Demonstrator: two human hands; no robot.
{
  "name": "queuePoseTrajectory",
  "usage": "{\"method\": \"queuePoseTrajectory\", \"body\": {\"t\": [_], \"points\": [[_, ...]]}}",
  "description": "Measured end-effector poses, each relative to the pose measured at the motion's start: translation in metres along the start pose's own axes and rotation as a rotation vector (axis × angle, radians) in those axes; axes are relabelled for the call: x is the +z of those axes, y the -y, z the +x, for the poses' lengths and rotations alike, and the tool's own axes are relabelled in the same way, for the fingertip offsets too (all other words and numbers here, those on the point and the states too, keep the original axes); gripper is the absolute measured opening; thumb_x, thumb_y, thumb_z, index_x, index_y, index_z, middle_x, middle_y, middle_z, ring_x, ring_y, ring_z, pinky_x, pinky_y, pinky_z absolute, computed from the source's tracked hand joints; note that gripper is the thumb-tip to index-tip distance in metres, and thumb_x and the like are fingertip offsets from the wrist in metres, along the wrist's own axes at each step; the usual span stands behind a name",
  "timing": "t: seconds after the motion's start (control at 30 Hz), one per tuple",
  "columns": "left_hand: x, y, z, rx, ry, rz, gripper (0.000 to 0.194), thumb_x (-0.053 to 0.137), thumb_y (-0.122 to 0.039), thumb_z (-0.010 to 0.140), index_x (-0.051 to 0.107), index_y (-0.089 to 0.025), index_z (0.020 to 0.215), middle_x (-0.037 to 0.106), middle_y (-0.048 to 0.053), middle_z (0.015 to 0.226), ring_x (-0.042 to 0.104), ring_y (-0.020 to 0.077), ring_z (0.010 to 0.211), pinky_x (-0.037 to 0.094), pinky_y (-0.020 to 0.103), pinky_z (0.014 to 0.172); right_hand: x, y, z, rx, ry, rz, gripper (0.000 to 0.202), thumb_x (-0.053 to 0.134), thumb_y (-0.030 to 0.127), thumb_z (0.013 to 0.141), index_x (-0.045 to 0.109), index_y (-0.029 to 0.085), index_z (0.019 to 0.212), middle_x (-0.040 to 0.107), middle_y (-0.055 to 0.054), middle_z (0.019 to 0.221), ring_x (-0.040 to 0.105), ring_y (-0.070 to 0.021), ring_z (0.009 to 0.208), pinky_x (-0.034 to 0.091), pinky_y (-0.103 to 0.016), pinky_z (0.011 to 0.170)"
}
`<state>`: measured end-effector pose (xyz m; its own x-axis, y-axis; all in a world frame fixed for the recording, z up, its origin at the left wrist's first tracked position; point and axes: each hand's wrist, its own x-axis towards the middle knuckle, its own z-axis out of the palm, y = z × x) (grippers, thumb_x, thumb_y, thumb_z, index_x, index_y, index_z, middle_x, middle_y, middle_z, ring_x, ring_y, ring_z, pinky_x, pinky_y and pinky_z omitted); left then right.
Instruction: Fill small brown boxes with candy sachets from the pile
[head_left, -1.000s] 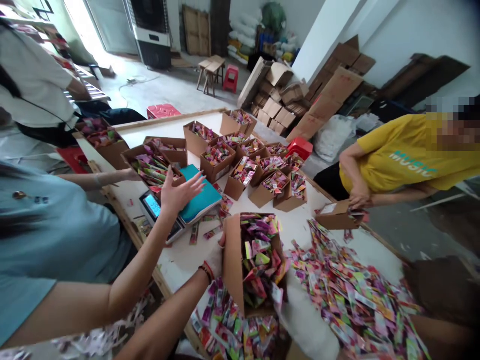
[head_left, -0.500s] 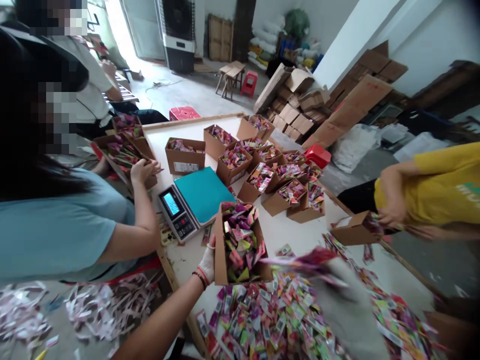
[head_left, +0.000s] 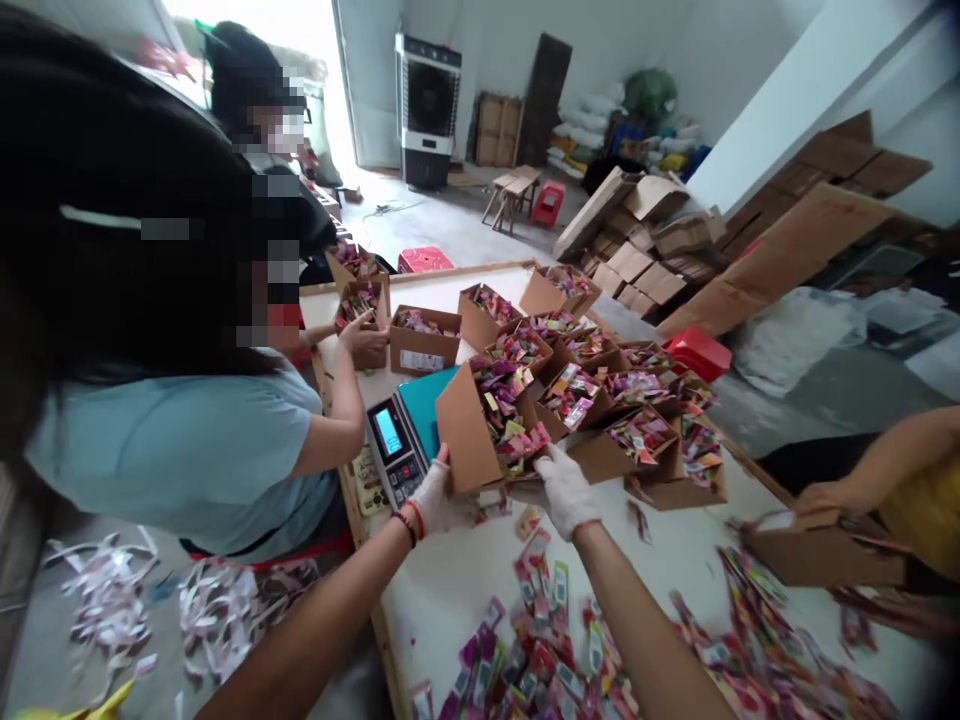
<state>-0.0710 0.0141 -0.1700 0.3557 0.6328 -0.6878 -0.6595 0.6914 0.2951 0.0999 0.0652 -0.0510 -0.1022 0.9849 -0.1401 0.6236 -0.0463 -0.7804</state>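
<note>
Head view shows the counter (head_left: 450, 590), white with a wooden rim, spread under both my hands and littered near me with loose coloured sachets (head_left: 540, 640). Beyond my fingers stands a cluster of open cardboard boxes (head_left: 637, 440) full of the same sachets, packed edge to edge. Just left of my fingers sits a weighing scale (head_left: 401, 445) with a teal platform and a lit display.

I hold one cardboard box (head_left: 472, 430) tilted above the scale's near corner, its open top turned to the right so the sachets inside show. My left hand (head_left: 439, 495), in a white glove with a red band at the wrist, has its fingers clenched on the box's lower left corner. My right hand (head_left: 566, 490), gloved too, is at the box's lower right edge with the fingers curled under it; I cannot tell whether they grip the box or only prop it.

Left of my fingers a person in a pale blue shirt (head_left: 187, 450) leans at the counter's edge, one hand (head_left: 364, 335) on another box (head_left: 360, 300). Right of my fingers a second person's hand (head_left: 825, 495) rests on a flat-lying box (head_left: 825, 550).
</note>
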Motion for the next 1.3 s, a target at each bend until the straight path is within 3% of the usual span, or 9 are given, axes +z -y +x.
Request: {"method": "queuePoseTrajectory", "body": {"t": [0.1, 0.23, 0.33, 0.53, 0.7, 0.87, 1.03, 1.2, 1.3], "points": [[-0.026, 0.046, -0.005, -0.153, -0.023, 0.292, 0.081, 0.02, -0.091, 0.061, 0.051, -0.019, 0.077, 0.059, 0.005, 0.076, 0.057, 0.0198, 0.069, 0.044, 0.033, 0.062, 0.013, 0.001, 0.025, 0.022, 0.05, 0.058, 0.04, 0.04, 0.03, 0.068, 0.066, 0.016, 0.095, 0.065, -0.002, 0.082, 0.055, -0.0179, 0.08, 0.046, -0.028, 0.076], [-0.052, 0.114, -0.012, -0.03, -0.258, 0.761, 0.048, 0.048, -0.068, 0.069, 0.047, -0.02, 0.07, 0.052, 0.001, 0.07, 0.049, 0.0159, 0.065, 0.036, 0.028, 0.062, 0.023, 0.008, 0.035, 0.025, 0.074, 0.074, 0.038, 0.044, 0.036, 0.07, 0.066, 0.016, 0.094, 0.065, -0.001, 0.078, 0.055, -0.0175, 0.077, 0.045, -0.027, 0.073], [-0.059, 0.14, -0.019, 0.092, -0.335, 0.936, 0.025, 0.062, -0.041, 0.065, 0.049, -0.02, 0.067, 0.049, -0.001, 0.066, 0.048, 0.0161, 0.069, 0.034, 0.027, 0.065, 0.021, 0.011, 0.031, 0.015, 0.091, 0.009, 0.045, 0.047, 0.046, 0.075, 0.062, 0.016, 0.105, 0.067, -0.004, 0.086, 0.057, -0.0192, 0.082, 0.046, -0.029, 0.077], [-0.066, 0.148, -0.023, 0.143, -0.371, 1.05, 0.017, 0.052, -0.033, 0.068, 0.055, -0.019, 0.077, 0.053, 0.0, 0.066, 0.049, 0.0144, 0.063, 0.036, 0.026, 0.061, 0.004, 0.012, 0.017, -0.021, -0.122, -0.255, 0.079, 0.047, 0.062, 0.076, 0.037, 0.013, 0.137, 0.054, -0.018, 0.124, 0.056, -0.0285, 0.104, 0.043, -0.042, 0.09], [-0.069, 0.149, -0.019, 0.158, -0.385, 1.048, 0.018, 0.052, -0.035, 0.068, 0.057, -0.02, 0.076, 0.055, 0.002, 0.067, 0.053, 0.0178, 0.068, 0.037, 0.029, 0.062, -0.007, 0.027, 0.016, -0.217, -0.321, -0.298, 0.073, 0.051, 0.061, 0.075, 0.044, 0.017, 0.132, 0.057, -0.015, 0.12, 0.062, -0.0247, 0.086, 0.048, -0.041, 0.081], [-0.072, 0.149, -0.02, 0.159, -0.37, 1.028, 0.018, 0.052, -0.038, 0.068, 0.059, -0.024, 0.077, 0.058, 0.004, 0.071, 0.057, 0.0233, 0.074, 0.037, 0.036, 0.065, 0.0, 0.033, 0.035, -0.311, -0.333, -0.195, 0.06, 0.053, 0.049, 0.077, 0.05, 0.015, 0.126, 0.058, -0.014, 0.116, 0.061, -0.0212, 0.083, 0.051, -0.038, 0.078], [-0.076, 0.156, -0.02, 0.174, -0.38, 0.99, 0.015, 0.054, -0.04, 0.068, 0.056, -0.025, 0.068, 0.055, 0.003, 0.065, 0.056, 0.0235, 0.07, 0.035, 0.037, 0.063, 0.021, 0.052, 0.07, -0.553, -0.147, -0.306, 0.038, 0.05, 0.023, 0.073, 0.063, 0.009, 0.106, 0.062, -0.016, 0.104, 0.058, -0.0235, 0.093, 0.045, -0.038, 0.091], [-0.082, 0.155, -0.023, 0.157, -0.404, 0.991, 0.019, 0.053, -0.037, 0.067, 0.057, -0.021, 0.075, 0.055, 0.0, 0.064, 0.053, 0.0171, 0.064, 0.039, 0.029, 0.062, 0.03, 0.079, 0.082, -0.566, -0.19, -0.307, 0.039, 0.055, 0.03, 0.073, 0.064, 0.011, 0.106, 0.062, -0.013, 0.098, 0.056, -0.0212, 0.079, 0.046, -0.039, 0.087], [-0.087, 0.155, -0.026, 0.133, -0.445, 1.003, 0.02, 0.055, -0.037, 0.067, 0.059, -0.02, 0.077, 0.057, 0.0, 0.068, 0.053, 0.0166, 0.069, 0.04, 0.027, 0.065, 0.019, 0.074, 0.079, -0.518, -0.296, -0.248, 0.046, 0.055, 0.034, 0.075, 0.059, 0.013, 0.115, 0.06, -0.012, 0.103, 0.052, -0.0156, 0.067, 0.047, -0.037, 0.081]]}}
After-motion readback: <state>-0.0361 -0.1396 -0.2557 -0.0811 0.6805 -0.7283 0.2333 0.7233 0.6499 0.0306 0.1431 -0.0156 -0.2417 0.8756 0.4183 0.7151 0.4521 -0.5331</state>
